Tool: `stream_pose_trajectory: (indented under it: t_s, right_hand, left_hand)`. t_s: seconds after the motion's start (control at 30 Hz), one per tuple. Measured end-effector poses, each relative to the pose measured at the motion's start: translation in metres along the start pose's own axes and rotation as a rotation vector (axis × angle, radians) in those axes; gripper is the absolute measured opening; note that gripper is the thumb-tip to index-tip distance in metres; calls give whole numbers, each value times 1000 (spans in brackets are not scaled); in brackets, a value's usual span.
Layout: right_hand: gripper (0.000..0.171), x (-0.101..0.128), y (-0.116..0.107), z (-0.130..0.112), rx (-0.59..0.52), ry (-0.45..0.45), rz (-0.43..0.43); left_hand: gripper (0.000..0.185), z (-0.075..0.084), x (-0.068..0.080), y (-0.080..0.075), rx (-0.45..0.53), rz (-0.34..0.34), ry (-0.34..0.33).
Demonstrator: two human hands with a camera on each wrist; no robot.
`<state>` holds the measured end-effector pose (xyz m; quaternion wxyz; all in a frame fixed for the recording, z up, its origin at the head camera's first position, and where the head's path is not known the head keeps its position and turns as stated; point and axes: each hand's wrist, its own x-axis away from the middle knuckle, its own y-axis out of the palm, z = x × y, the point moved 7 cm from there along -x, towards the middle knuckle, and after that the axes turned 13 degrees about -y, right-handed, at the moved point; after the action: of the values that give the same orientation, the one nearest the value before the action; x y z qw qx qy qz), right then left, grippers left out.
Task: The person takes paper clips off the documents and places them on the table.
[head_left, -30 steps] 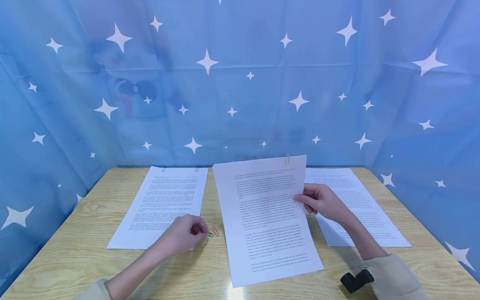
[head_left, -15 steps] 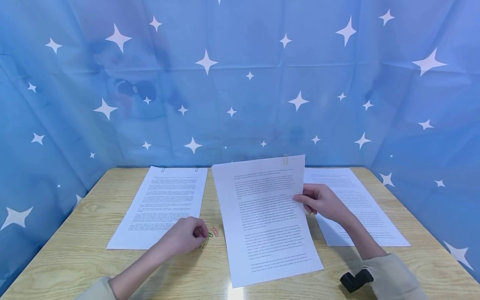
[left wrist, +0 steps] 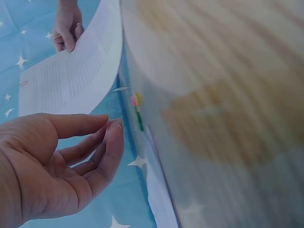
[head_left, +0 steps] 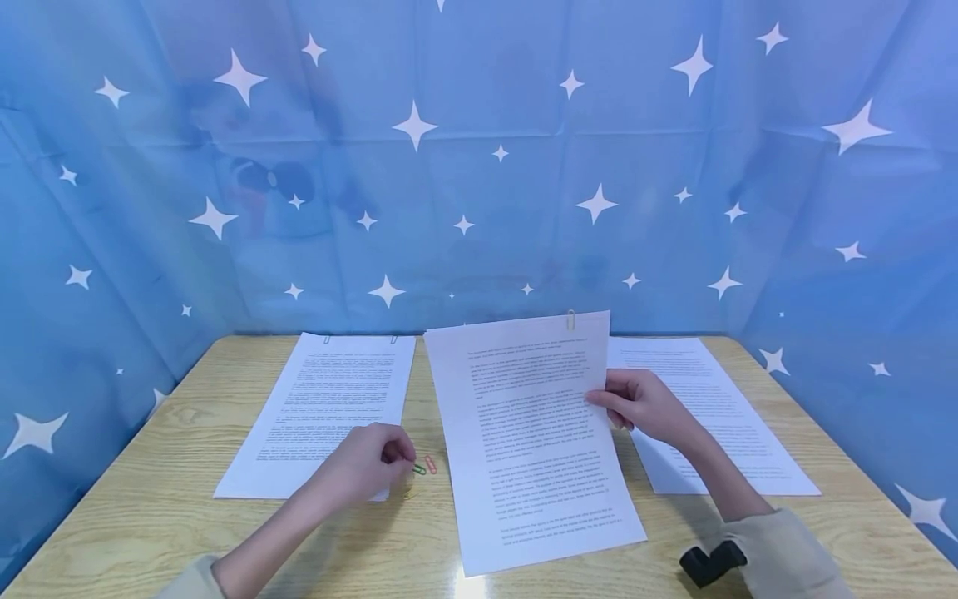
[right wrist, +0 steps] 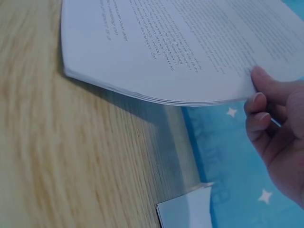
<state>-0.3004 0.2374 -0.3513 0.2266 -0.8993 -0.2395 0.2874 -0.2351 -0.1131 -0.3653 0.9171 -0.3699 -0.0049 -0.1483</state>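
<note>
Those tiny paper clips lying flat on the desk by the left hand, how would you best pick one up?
Come from above and pinch the green paper clip across its narrow width with fingertips; it lies flat on the table, so probably no edge offers itself sideways.

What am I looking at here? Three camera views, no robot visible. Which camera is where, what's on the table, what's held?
No machine: a person works with bare hands. The wide picture comes from a camera on the head, the other two from cameras on each wrist.

On the wooden table lie a clipped paper stack on the left and loose sheets on the right.

The right hand pinches the right edge of the middle paper stack, lifting that side; a paper clip sits on its top edge.

The left hand has curled fingers beside a green clip and an orange clip on the table. The left wrist view shows nothing held.
</note>
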Motion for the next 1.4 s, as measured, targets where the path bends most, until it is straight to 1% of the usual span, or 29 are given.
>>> stream_pose_trajectory:
  t_s: [0.17, 0.4, 0.47, 0.6, 0.77, 0.87, 1.0, 1.2, 1.4]
  right_hand:
    - [20, 0, -1, 3, 11, 2, 0]
    - [19, 1, -1, 6, 17, 13, 14]
    - [19, 0, -1, 6, 14, 14, 19]
    - [19, 0, -1, 4, 8, 1, 19]
    - [19, -1, -1, 3, -1, -8, 21]
    - [20, -1, -1, 2, -6, -12, 25]
    - [20, -1, -1, 2, -10, -24, 32]
    - [21, -1, -1, 1, -8, -30, 41]
    - [22, -1, 0, -1, 2, -39, 38]
  left_hand:
    - [5, 10, -3, -8, 39, 35, 28]
    - [5, 25, -7, -18, 90, 110, 105]
    - [5, 29, -8, -19, 118, 127, 119]
    - [6, 37, -11, -21, 182, 161, 138]
    - [8, 52, -12, -22, 287, 192, 153]
    - [10, 59, -14, -22, 343, 209, 183]
    - [13, 67, -19, -22, 385, 238, 219]
    - [18, 79, -26, -21, 430, 263, 241]
    - [20, 93, -32, -19, 506, 281, 269]
